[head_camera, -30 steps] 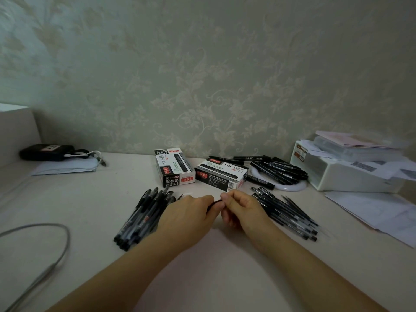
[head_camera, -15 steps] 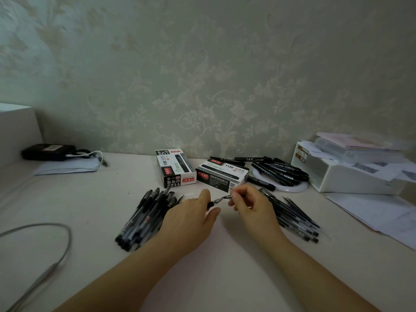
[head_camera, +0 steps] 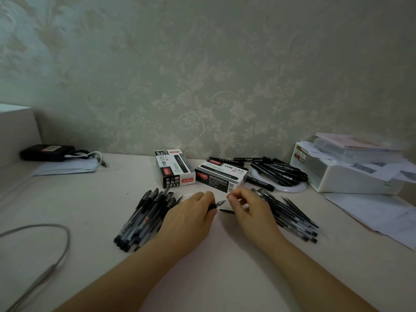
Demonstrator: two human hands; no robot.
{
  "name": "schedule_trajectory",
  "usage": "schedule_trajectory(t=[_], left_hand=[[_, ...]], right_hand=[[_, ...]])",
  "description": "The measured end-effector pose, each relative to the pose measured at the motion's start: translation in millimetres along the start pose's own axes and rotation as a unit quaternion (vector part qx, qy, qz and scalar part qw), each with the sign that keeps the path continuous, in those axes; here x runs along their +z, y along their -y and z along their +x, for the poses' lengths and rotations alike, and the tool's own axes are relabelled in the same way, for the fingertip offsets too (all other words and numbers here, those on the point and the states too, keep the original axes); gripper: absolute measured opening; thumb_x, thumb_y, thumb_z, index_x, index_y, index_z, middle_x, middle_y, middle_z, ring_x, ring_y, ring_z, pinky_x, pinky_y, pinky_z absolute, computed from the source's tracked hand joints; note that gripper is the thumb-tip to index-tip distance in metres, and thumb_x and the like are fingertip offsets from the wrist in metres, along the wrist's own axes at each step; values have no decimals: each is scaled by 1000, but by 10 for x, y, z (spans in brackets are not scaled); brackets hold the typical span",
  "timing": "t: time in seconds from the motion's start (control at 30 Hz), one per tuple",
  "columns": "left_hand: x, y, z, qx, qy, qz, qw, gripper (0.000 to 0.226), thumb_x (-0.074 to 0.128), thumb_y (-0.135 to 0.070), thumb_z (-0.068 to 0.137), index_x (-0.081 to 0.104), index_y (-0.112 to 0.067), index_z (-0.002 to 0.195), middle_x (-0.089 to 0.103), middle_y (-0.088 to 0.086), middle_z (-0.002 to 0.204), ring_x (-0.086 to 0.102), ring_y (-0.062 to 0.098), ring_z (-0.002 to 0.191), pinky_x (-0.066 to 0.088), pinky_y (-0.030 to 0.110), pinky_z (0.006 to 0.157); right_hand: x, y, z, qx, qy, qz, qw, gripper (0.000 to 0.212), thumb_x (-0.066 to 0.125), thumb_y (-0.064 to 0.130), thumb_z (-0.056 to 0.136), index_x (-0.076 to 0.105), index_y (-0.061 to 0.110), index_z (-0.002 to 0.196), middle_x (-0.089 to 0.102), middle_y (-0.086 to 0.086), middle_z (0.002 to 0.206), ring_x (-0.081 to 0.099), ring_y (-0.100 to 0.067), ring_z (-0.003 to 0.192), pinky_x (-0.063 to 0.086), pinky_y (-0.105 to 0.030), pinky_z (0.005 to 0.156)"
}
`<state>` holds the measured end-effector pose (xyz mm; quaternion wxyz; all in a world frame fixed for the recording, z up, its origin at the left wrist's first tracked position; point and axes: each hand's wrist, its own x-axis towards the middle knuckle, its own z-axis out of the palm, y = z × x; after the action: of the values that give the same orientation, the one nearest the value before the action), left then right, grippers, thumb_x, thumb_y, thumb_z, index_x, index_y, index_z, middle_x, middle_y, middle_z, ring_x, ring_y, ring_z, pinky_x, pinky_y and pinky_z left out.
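Note:
My left hand [head_camera: 191, 218] grips a black gel pen [head_camera: 216, 205] near its front end, and the bare metal tip points right. My right hand [head_camera: 249, 209] hovers just right of that tip, apart from it. Its thumb and forefinger are pinched together and blurred, and I make out nothing between them. A short dark piece [head_camera: 227, 211] lies on the desk between the hands. A pile of capped black pens [head_camera: 144, 219] lies left of my left hand. A second spread of thin black pens [head_camera: 292, 216] lies right of my right hand.
Two black-and-white pen boxes [head_camera: 174, 167] [head_camera: 221, 176] stand behind the hands. Black markers [head_camera: 279, 171] rest on a white ring. A white box [head_camera: 351, 176] and loose papers [head_camera: 382, 212] are at right. A grey cable [head_camera: 60, 244] and black pouch [head_camera: 47, 152] are at left.
The hands were together on the pen. My right hand pinched its tip, then drew away to the right, and the pen stays in my left hand.

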<state>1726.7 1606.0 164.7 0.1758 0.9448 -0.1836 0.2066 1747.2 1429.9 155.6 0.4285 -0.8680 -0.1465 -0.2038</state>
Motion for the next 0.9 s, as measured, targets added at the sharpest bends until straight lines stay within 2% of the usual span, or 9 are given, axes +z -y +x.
schedule_trajectory(t=[0.1, 0.2, 0.33, 0.5, 0.8, 0.9], left_hand=[[6, -14, 3, 25, -1, -6, 1000, 16, 38, -42, 99, 48, -30, 106, 54, -11, 99, 56, 8, 82, 52, 31, 68], [22, -18, 6, 30, -6, -18, 999, 19, 39, -44, 98, 48, -31, 109, 54, -15, 101, 56, 7, 84, 51, 29, 67], [17, -6, 21, 14, -22, -43, 999, 18, 49, -46, 94, 39, -32, 97, 51, -17, 91, 55, 6, 78, 51, 30, 63], [8, -3, 26, 12, -22, -45, 999, 15, 47, -44, 95, 42, -30, 92, 52, -16, 88, 53, 8, 74, 49, 32, 61], [44, -11, 39, -6, 7, -36, 999, 23, 36, -46, 99, 51, -28, 101, 50, -16, 86, 49, 8, 76, 37, 26, 60], [52, -16, 36, -21, 22, -54, 998, 22, 35, -42, 100, 53, -30, 95, 56, -11, 82, 51, 9, 73, 39, 28, 59]], right_hand=[[7, 73, -3, 30, 32, 96, 994, 13, 59, 37, 95, 68, 30, 89, 69, 14, 84, 64, -2, 83, 45, -9, 70], [7, 79, -20, 37, 66, 120, 990, 16, 62, 38, 92, 70, 26, 85, 71, 6, 79, 65, -6, 77, 48, -14, 72], [-3, 82, -5, 74, 55, 179, 979, 20, 68, 37, 87, 71, 18, 83, 72, 1, 74, 67, -8, 72, 52, -15, 73], [7, 76, 7, 99, 50, 205, 973, 23, 71, 32, 86, 72, 10, 79, 71, 1, 66, 64, -1, 61, 46, -7, 63], [-16, 65, 20, 96, 54, 216, 970, 20, 72, 31, 85, 73, 12, 78, 73, -1, 68, 66, -5, 63, 49, -11, 67], [-27, 78, 23, 94, 61, 218, 970, 18, 72, 30, 85, 74, 14, 79, 73, -2, 69, 66, -5, 65, 50, -11, 68]])
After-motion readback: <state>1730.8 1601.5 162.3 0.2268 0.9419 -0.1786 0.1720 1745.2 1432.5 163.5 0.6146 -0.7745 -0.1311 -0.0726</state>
